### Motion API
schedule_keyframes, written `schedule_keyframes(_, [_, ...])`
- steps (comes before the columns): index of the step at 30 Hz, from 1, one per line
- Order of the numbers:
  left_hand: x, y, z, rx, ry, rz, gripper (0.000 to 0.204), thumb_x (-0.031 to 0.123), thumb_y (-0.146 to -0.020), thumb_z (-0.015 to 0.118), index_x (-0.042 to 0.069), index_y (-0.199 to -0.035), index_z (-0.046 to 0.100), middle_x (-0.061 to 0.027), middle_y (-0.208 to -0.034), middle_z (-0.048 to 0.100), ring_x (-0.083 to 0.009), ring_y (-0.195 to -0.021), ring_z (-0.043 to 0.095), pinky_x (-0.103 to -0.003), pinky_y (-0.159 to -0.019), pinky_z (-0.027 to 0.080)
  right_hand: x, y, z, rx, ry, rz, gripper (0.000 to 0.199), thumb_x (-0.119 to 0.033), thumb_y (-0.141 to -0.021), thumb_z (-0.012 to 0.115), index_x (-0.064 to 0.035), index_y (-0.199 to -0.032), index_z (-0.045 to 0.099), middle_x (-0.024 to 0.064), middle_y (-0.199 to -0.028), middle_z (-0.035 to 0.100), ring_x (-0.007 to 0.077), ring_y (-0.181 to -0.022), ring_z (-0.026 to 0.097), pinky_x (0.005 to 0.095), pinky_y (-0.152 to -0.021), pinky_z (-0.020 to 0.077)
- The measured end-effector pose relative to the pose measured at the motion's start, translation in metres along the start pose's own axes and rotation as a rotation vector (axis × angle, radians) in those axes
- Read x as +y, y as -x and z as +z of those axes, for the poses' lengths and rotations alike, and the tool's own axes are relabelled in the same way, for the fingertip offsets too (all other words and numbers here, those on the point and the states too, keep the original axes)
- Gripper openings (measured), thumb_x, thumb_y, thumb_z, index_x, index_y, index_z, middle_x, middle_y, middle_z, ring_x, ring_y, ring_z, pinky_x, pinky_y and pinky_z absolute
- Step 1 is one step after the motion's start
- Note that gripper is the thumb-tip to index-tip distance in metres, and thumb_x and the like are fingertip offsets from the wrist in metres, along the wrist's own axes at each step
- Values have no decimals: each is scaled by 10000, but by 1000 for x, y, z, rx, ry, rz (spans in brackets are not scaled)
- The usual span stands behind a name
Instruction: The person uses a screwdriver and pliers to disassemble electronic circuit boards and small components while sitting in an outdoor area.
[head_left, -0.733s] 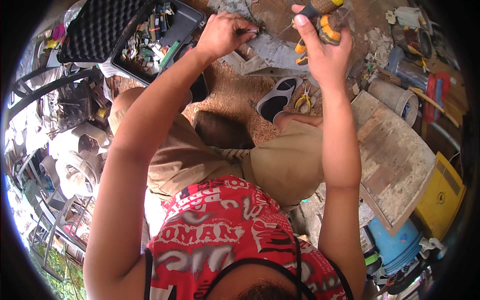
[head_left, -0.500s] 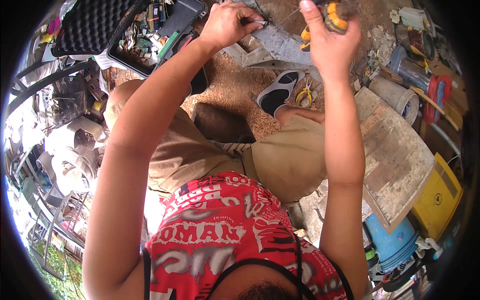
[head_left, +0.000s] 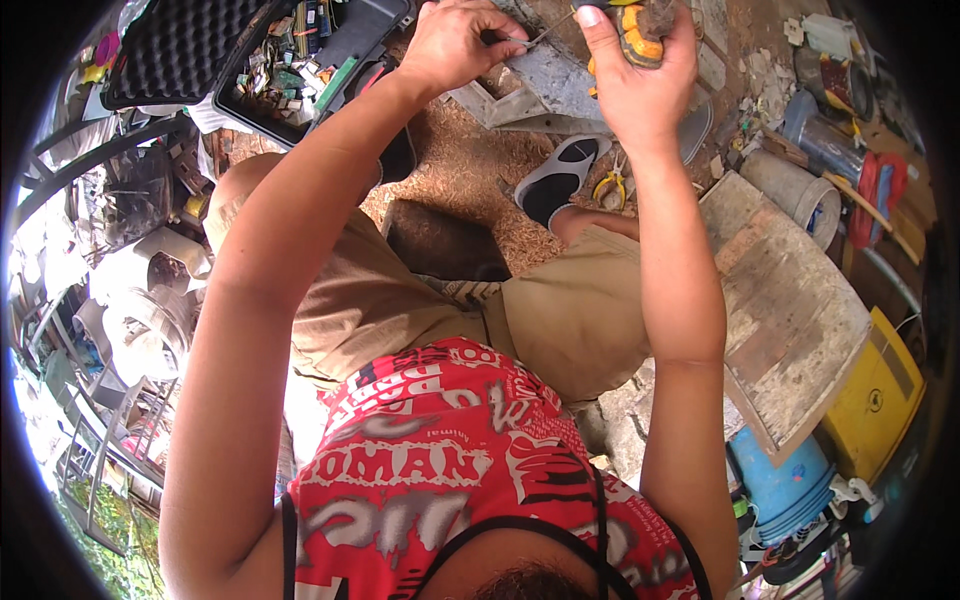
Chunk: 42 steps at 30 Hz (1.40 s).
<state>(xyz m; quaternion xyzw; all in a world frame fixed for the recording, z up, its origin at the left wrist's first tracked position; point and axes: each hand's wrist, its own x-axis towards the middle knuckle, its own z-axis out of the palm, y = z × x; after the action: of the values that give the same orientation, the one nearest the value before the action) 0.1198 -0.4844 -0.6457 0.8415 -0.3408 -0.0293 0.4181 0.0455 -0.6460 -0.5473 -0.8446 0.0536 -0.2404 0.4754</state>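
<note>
At the top of the head view, my left hand [head_left: 462,45] is closed in a pinch on a small grey flat piece [head_left: 521,43], mostly hidden by the fingers. My right hand [head_left: 645,85] wraps round a yellow-and-black handled tool [head_left: 640,45], thumb stretched along it. From near that thumb a thin metal shaft [head_left: 556,27] slants down to the small piece, its tip close to my left fingertips. I cannot tell the tool's exact kind. Both hands are above a worn grey slab [head_left: 560,85].
Left of my hands lies an open black case [head_left: 350,60] with foam lining and many small electronic parts. Yellow pliers [head_left: 610,190] rest on the ground by my sandalled foot [head_left: 560,180]. A worn board [head_left: 790,310], yellow panel [head_left: 880,390] and blue bucket [head_left: 780,480] stand right.
My right hand has shifted slightly left and upward with the tool, turning a little. The shaft lies at a steeper slant. My left hand keeps its pinch almost in place.
</note>
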Motion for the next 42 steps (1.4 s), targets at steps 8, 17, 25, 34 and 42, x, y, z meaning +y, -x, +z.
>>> schedule_keyframes(8, [2, -1, 1, -9, -3, -14, 93, 181, -682, 769, 157, -755, 717, -24, -768, 680, -245, -765, 617, -363, -715, 471, 14, 2, 7, -26, -65, -117, 368, -59, -795, 708, -3, -1119, 541, 102, -970, 638, 199, -882, 616, 313, -801, 484])
schedule_keyframes(17, [1, 0, 2, -26, -53, -44, 98, 221, -694, 768, 183, -770, 719, -2, -792, 671, -238, -813, 594, -372, -744, 433, 17, 3, 11, -27, -96, -88, 401, -31, -796, 692, 1, -1159, 526, 99, -985, 639, 194, -910, 621, 310, -822, 486])
schedule_keyframes(25, [0, 1, 3, -20, -58, -46, 101, 237, -700, 766, 184, -772, 720, -5, -791, 673, -235, -807, 598, -368, -746, 431, 17, 3, 9, -48, -98, -90, 404, -39, -798, 695, -6, -1163, 524, 92, -991, 637, 186, -917, 616, 309, -829, 484])
schedule_keyframes(34, [2, 0, 2, -27, -31, -39, 98, 227, -701, 764, 175, -772, 720, -13, -779, 676, -230, -793, 607, -358, -733, 437, 19, 7, 14, -1, -169, -65, 426, -45, -796, 698, -3, -1180, 520, 96, -1002, 635, 191, -926, 612, 312, -838, 479])
schedule_keyframes(42, [3, -1, 1, -30, -46, -37, 101, 229, -698, 765, 175, -770, 719, -16, -780, 674, -238, -798, 603, -359, -728, 435, 19, 8, 12, -2, -54, -116, 406, -81, -805, 709, -8, -1159, 524, 94, -993, 633, 194, -914, 607, 316, -830, 478])
